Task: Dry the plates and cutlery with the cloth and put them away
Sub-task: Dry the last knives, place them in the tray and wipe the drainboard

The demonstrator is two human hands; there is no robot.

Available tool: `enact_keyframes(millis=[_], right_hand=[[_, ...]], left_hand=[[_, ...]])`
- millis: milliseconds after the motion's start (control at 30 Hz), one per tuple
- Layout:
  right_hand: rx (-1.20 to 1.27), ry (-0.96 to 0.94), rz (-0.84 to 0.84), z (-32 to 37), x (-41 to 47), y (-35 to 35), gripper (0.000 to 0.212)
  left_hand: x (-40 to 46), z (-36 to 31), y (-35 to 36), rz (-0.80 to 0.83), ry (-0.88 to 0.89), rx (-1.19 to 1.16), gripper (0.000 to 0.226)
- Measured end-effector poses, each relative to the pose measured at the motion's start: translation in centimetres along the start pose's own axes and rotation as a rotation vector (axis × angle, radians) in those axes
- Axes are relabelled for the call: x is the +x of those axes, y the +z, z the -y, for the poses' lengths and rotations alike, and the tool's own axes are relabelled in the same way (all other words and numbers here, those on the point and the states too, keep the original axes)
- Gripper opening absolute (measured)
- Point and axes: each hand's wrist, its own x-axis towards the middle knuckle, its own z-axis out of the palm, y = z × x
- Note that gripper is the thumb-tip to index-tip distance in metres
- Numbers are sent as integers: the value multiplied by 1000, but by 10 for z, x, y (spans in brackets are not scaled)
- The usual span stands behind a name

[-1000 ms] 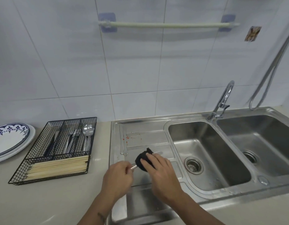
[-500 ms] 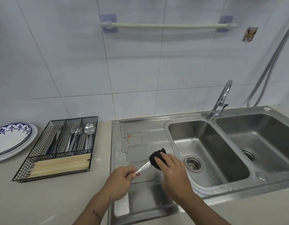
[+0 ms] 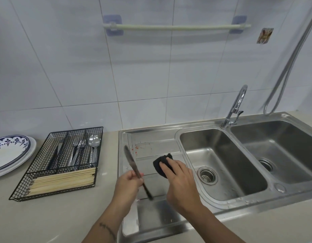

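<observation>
A: What sits at the far left of the frame?

B: A stack of white plates with a blue floral rim (image 3: 10, 151), cut off by the frame edge. Just right of it, a black wire cutlery tray (image 3: 59, 163) holds steel forks and spoons in its rear compartments; the leftmost compartment is too dark to read. Pale wooden chopsticks (image 3: 64, 181) fill its front compartment.

A: And the hands?

B: At lower centre the left hand (image 3: 128, 185) curls around the middle of a steel table knife (image 3: 132, 163), blurred, blade toward the upper left. The right hand (image 3: 179, 179) pinches a bunched black cloth (image 3: 160, 164) over the steel sink's drainboard (image 3: 157, 146); its palm is hidden.
</observation>
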Motion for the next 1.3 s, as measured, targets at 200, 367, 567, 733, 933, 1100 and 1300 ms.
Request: enact_keyframes(millis=[200,367,567,733,933,1100,1300], right_hand=[[54,23,30,21,0,12,82],[75,56,74,23,0,18,86],[25,138,78,4,3,18,86],[32,-40,37,25,12,16,76],[49,116,25,7,12,19,84],[36,33,-8,16,15,17,77],[-28,-65,44,18,24,30,77]], left_hand=[[1,-26,7,-61,15,-213,7],[5,-28,8,-138,16,-255,11],[6,-23,4,-102,-36,-406,18],[8,-24,8,-30,-114,-523,13],[15,-17,-3,12,-56,-439,11],[22,-8,-4,-65,25,-374,23],[30,-20,-7,-37,-72,-414,25]])
